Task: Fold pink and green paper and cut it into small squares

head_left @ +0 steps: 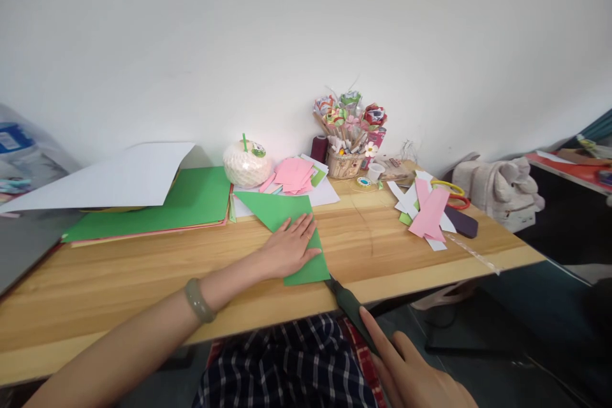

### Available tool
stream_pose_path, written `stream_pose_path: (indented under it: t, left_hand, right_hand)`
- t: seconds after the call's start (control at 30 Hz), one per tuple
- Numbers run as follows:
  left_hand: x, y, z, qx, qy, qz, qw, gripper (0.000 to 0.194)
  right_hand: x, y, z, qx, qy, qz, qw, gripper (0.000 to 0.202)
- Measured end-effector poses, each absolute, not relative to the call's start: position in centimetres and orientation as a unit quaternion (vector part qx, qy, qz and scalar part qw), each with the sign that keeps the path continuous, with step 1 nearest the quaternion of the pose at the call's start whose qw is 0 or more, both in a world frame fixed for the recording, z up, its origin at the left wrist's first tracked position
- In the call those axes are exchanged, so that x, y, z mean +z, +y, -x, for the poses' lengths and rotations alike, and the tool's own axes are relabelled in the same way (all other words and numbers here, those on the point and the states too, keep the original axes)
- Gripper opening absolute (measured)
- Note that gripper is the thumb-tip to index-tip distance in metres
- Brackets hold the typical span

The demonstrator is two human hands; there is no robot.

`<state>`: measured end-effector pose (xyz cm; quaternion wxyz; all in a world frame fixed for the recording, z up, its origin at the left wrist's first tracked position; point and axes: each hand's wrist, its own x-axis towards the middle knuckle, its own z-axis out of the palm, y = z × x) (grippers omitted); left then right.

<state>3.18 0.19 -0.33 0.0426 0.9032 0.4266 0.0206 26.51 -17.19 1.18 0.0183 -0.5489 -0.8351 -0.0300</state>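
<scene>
My left hand lies flat, fingers stretched out, on a folded piece of green paper near the table's front edge. A jade-coloured bangle is around that wrist. My right hand is closed around the dark green handle of a knife, its index finger stretched along the handle. The knife's narrow dark tip touches or nearly touches the paper's lower right corner; whether the blade is inside the fold I cannot tell.
Green and other coloured sheets lie at left under a curling white sheet. Pink cutouts, a white ball-shaped ornament and a basket of paper flowers stand along the wall. Paper scraps and yellow-and-red-handled scissors lie at right.
</scene>
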Motion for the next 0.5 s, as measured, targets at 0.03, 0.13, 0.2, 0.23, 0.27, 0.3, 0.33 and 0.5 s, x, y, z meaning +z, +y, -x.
stream_pose_path:
  t: [0.03, 0.13, 0.2, 0.23, 0.27, 0.3, 0.33, 0.5]
  left_hand:
    - [-0.3, 0.2, -3.2, 0.021, 0.427, -0.903, 0.044, 0.070]
    - [-0.1, 0.1, -3.2, 0.017, 0.429, -0.902, 0.049, 0.069]
    - [0.1, 0.1, -3.2, 0.014, 0.431, -0.901, 0.051, 0.068]
    - [0.1, 0.1, -3.3, 0.013, 0.432, -0.901, 0.051, 0.068]
    - [0.1, 0.1, -3.3, 0.014, 0.432, -0.900, 0.052, 0.067]
    - [0.2, 0.1, -3.3, 0.014, 0.431, -0.901, 0.052, 0.067]
    - [0.1, 0.0, -3.3, 0.015, 0.431, -0.901, 0.053, 0.067]
    - [0.1, 0.0, -3.3, 0.017, 0.432, -0.900, 0.056, 0.066]
  right_hand:
    - [1.2, -17.1, -26.5, -0.038, -0.836, 0.547, 0.018, 0.060]
    - [1.2, -17.0, -26.5, -0.048, -0.838, 0.543, 0.019, 0.059]
    - [1.2, -16.9, -26.7, -0.047, -0.840, 0.541, 0.019, 0.059]
    - [1.2, -16.8, -26.7, -0.049, -0.840, 0.540, 0.019, 0.059]
    - [1.1, -16.7, -26.7, -0.055, -0.840, 0.539, 0.020, 0.059]
    - [1.1, -16.5, -26.7, -0.062, -0.840, 0.539, 0.021, 0.059]
    - [1.1, -16.3, -26.7, -0.073, -0.839, 0.539, 0.023, 0.060]
    - [0.8, -15.1, -26.3, -0.118, -0.837, 0.532, 0.041, 0.056]
